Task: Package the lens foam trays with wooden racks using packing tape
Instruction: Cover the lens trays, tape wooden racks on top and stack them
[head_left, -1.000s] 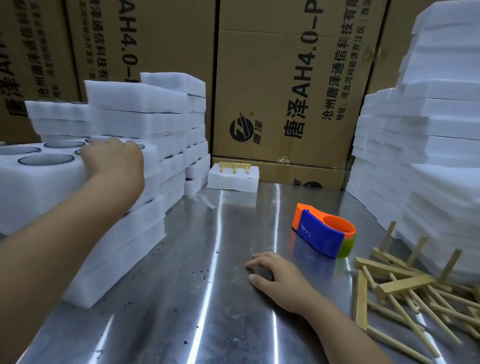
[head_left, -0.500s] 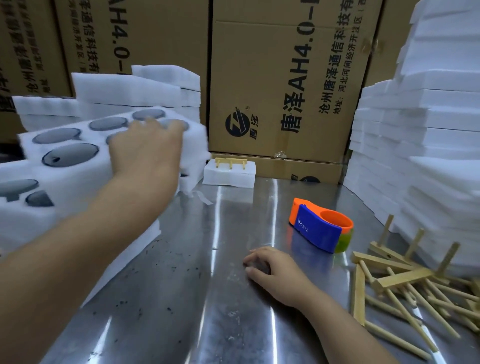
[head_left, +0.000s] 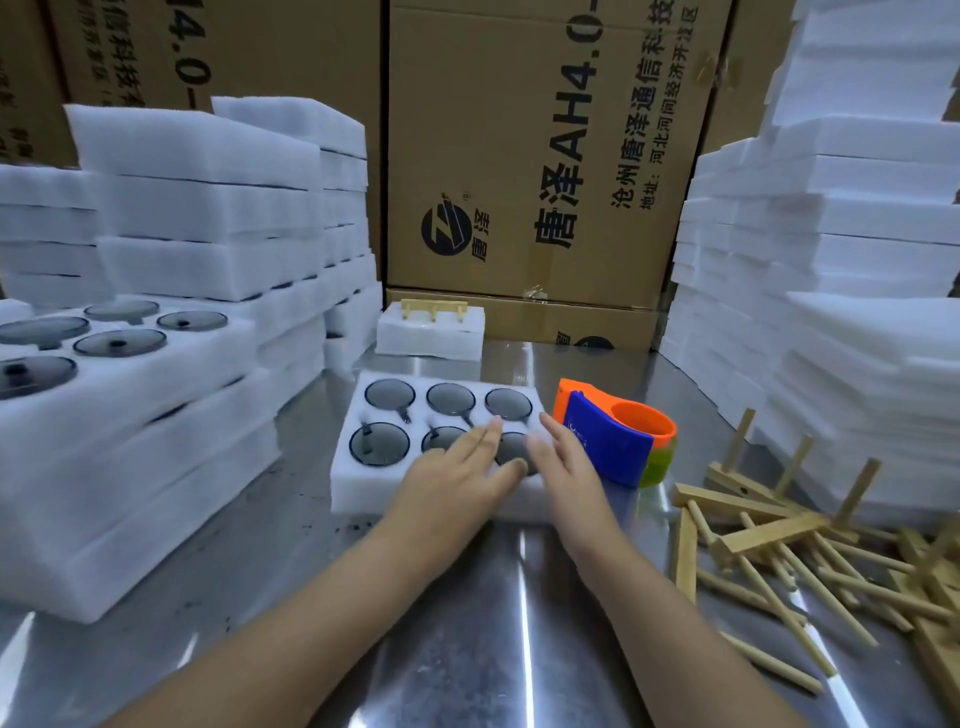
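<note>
1. The left grip (head_left: 457, 467) lies palm down with its fingers straight and close together. It holds nothing and only rests on the white foam tray of six round dark lenses (head_left: 345, 470).
2. The right grip (head_left: 566, 462) is just beside the left grip. Its fingers are also straight and it lies flat along the tray's right edge, with nothing clasped.
3. The tray lies flat on the shiny steel bench (head_left: 467, 623), under both grips and reaching ahead and to the left of them.
4. Just right of the right grip stands an orange-and-blue plastic tape dispenser (head_left: 608, 441). Whether it touches the tray cannot be told.
5. Farther right of that grip lies a loose pile of pale wooden racks (head_left: 769, 535).
6. Well to the left of the left grip rises a stack of white foam trays (head_left: 156, 415), with lenses showing in the top one.
7. Beyond both grips a small white foam block (head_left: 431, 338) carries a wooden rack, in front of brown cardboard boxes (head_left: 519, 130).
</note>
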